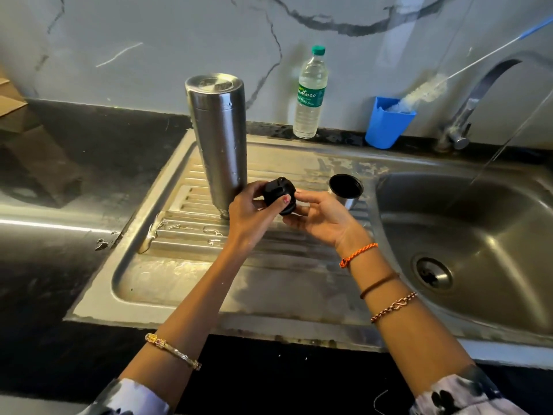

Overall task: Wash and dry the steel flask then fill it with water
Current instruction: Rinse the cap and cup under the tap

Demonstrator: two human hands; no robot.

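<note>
The steel flask (218, 139) stands upside down on the ribbed drainboard (191, 265), wet with drops. Just in front of its lower end, my left hand (251, 211) and my right hand (323, 217) both hold the flask's black stopper (278, 194) between them. The steel cup lid (345, 188) with a black inside sits mouth-up on the drainboard, just behind my right hand. Water streams from the tap (478, 94) into the sink basin (478, 235).
A plastic water bottle (309, 94) with a green cap stands at the back wall. A blue cup (386, 124) holds a bottle brush (425, 91). Cardboard pieces (12, 100) lie on the dark counter at far left. The drain (432, 272) is open.
</note>
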